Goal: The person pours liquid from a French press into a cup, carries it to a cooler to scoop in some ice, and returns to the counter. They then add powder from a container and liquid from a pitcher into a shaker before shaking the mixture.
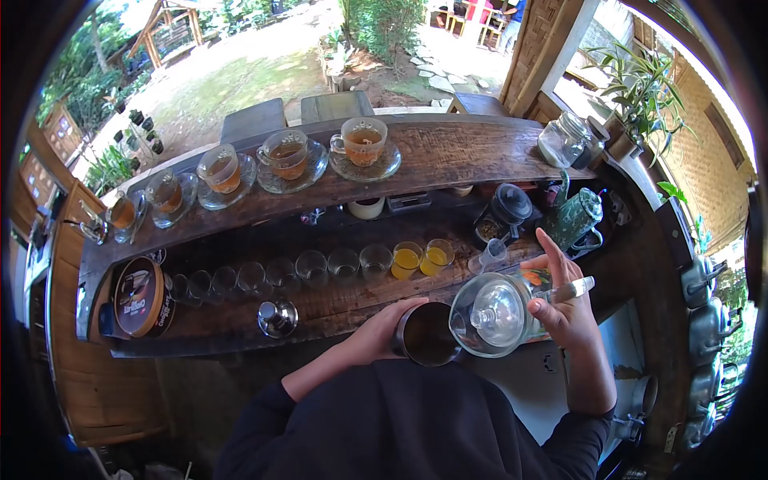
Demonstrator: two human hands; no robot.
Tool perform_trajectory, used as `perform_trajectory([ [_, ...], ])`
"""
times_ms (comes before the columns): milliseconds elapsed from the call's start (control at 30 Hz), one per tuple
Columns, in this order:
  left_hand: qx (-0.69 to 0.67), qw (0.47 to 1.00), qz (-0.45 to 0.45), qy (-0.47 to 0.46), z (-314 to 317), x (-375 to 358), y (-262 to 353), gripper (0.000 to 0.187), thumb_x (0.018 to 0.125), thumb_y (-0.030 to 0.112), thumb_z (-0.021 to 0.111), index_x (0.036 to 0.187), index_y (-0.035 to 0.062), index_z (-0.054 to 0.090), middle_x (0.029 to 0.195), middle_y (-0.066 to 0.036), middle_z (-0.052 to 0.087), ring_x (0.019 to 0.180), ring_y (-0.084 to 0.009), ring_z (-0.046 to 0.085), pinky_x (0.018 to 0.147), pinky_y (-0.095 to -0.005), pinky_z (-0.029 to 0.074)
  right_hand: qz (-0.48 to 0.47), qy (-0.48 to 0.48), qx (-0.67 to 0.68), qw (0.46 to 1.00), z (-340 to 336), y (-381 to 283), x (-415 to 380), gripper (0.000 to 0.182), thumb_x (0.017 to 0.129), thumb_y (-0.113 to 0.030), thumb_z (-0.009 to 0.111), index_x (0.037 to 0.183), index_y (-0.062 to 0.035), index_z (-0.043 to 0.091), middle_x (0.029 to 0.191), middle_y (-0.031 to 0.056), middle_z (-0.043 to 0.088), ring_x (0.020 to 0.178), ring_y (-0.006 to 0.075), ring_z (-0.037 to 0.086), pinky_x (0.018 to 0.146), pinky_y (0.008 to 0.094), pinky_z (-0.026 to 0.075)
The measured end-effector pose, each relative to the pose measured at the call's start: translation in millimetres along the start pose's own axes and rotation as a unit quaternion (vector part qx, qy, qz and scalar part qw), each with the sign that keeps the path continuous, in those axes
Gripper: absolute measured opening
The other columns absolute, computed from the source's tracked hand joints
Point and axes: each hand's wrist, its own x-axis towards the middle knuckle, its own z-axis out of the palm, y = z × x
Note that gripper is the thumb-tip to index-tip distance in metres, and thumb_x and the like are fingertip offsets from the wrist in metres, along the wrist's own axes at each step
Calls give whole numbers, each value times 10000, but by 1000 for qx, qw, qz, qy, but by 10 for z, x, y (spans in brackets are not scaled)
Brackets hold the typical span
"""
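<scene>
My left hand [384, 330] wraps round the side of a metal shaker cup [429, 336], whose dark open mouth faces up towards me. Just right of the cup, a lidded glass teapot [494, 324] is held with its spout side close to the cup's rim. My right hand [568, 308] grips the teapot at its handle, thumb on the near side and one finger raised. Liquid inside the cup cannot be made out. On the counter beyond stand two glasses of yellow liquid [406, 260] and a row of clear glasses [312, 268].
Tea cups on saucers [364, 148] line the raised wooden shelf [448, 148]. A green speckled kettle [574, 218], a French press [504, 214] and a small clear measuring cup [490, 256] stand at right. A metal shaker top [278, 318] and a round tub [140, 296] sit at left.
</scene>
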Motion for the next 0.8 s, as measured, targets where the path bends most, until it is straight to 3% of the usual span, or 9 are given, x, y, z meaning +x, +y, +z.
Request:
perform_trajectory([
  [100, -7, 1000, -10, -4, 7, -4, -15, 930, 601, 149, 829, 1356, 78, 291, 1346, -129, 408, 1231, -304, 421, 1023, -395, 355, -26, -7, -42, 999, -15, -67, 58, 973, 701, -739, 517, 1388, -81, 314, 1017, 114, 601, 1029, 312, 523, 940, 458, 332],
  [167, -28, 999, -30, 0, 14, -15, -31, 964, 566, 115, 857, 1356, 75, 306, 1335, -101, 416, 1253, -241, 410, 1045, -373, 351, -38, -11, -61, 997, -18, -92, 82, 954, 707, -728, 524, 1383, -85, 325, 1008, 109, 601, 1012, 305, 532, 929, 455, 339],
  [300, -14, 1000, -25, -2, -3, -30, -24, 968, 568, 118, 855, 1359, 80, 298, 1339, -104, 408, 1252, -245, 412, 1041, -375, 358, -60, -19, -91, 994, -2, -109, 108, 933, 708, -719, 535, 1371, -91, 343, 985, 101, 601, 981, 296, 544, 910, 446, 355],
  [367, -15, 1000, -20, 0, -5, -36, -8, 916, 602, 137, 828, 1351, 74, 304, 1330, -133, 419, 1235, -291, 422, 1025, -385, 353, -61, -20, -90, 994, 3, -112, 109, 931, 707, -721, 535, 1368, -92, 348, 981, 100, 601, 976, 295, 546, 909, 444, 357],
  [800, -57, 998, -37, -1, 44, -64, 32, 891, 612, 134, 823, 1345, 72, 319, 1336, -121, 417, 1242, -280, 417, 1030, -384, 349, -61, -20, -103, 993, 4, -126, 89, 903, 719, -739, 498, 1339, -91, 388, 965, 104, 610, 959, 298, 553, 884, 432, 374],
])
